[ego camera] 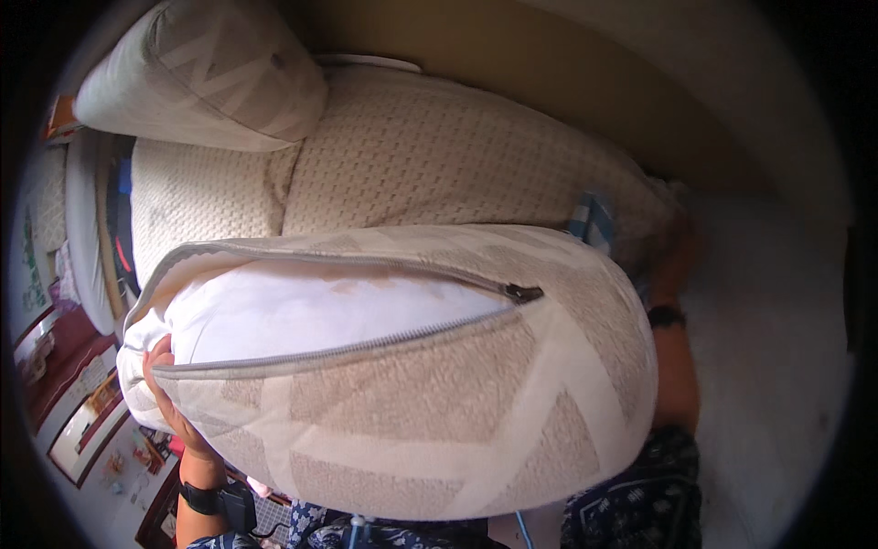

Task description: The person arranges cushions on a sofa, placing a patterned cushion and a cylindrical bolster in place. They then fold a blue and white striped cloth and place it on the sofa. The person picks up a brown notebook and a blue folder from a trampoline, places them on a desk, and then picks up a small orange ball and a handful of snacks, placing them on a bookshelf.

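Observation:
A large cushion (pixel 405 412) in a beige and cream patterned cover lies across my front. Its long zipper (pixel 343 350) is undone from the left end up to the dark slider (pixel 523 294) near the right. A white inner pad (pixel 322 309) with some brownish stains shows through the gap. At the left end, my left hand (pixel 168 391) grips the edge of the opening, fingertips beside the pad. Past the right end, my right hand (pixel 675 240) is dim and blurred; its fingers cannot be made out. Close to it is a blue and white piece (pixel 592 221), perhaps fabric.
Behind the cushion spreads a sofa seat (pixel 425 151) in textured beige fabric. Another patterned cushion (pixel 226 75) stands at the upper left. A brown wall or panel (pixel 521 82) bounds the back, and pale floor (pixel 761 343) lies on the right. Household furnishings crowd the left rim.

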Tool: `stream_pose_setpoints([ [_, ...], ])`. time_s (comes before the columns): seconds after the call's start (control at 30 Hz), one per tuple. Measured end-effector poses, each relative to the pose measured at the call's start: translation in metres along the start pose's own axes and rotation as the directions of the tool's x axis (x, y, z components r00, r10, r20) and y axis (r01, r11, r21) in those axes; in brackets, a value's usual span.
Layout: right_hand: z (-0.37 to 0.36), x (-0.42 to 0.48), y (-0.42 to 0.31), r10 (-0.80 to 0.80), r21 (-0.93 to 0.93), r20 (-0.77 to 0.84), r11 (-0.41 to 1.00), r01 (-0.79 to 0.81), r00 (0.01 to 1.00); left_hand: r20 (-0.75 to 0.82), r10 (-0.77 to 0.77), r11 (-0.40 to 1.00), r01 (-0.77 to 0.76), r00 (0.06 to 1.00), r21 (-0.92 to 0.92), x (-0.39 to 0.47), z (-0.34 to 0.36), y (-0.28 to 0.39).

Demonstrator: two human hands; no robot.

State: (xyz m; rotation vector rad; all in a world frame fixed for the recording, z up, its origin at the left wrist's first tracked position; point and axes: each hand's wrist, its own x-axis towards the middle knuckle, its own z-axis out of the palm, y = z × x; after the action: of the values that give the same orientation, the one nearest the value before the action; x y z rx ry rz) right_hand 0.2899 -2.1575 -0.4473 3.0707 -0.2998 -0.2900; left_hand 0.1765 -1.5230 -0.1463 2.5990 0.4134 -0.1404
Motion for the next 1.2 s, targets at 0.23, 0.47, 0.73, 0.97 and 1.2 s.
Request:
stream_pose_setpoints([
  [0.23,-0.01,-0.157,-0.031,-0.214,0.32,0.334,0.942,0.103,0.918,-0.033,-0.014,0.997,0.012,0.999,-0.073,0.011,-0.003,-0.012],
  [0.47,-0.047,-0.264,-0.07,0.252,0.222,0.754,0.771,-0.596,0.607,-0.067,0.088,0.98,-0.074,0.994,0.184,0.017,0.012,-0.001],
  [0.73,-0.139,-0.35,-0.082,0.409,0.189,0.84,0.395,-0.899,0.356,-0.074,0.126,0.99,-0.13,0.989,-0.054,0.036,0.019,0.056],
  [0.97,-0.242,-0.292,-0.1,0.535,0.649,0.427,0.38,-0.659,0.729,0.147,0.138,0.964,-0.098,0.98,-0.247,0.043,0.005,0.086],
  [1.2,-0.315,-0.28,-0.129,0.61,0.815,0.085,0.413,-0.407,0.788,0.107,0.521,0.802,-0.442,0.847,-0.401,0.047,0.003,0.114],
])
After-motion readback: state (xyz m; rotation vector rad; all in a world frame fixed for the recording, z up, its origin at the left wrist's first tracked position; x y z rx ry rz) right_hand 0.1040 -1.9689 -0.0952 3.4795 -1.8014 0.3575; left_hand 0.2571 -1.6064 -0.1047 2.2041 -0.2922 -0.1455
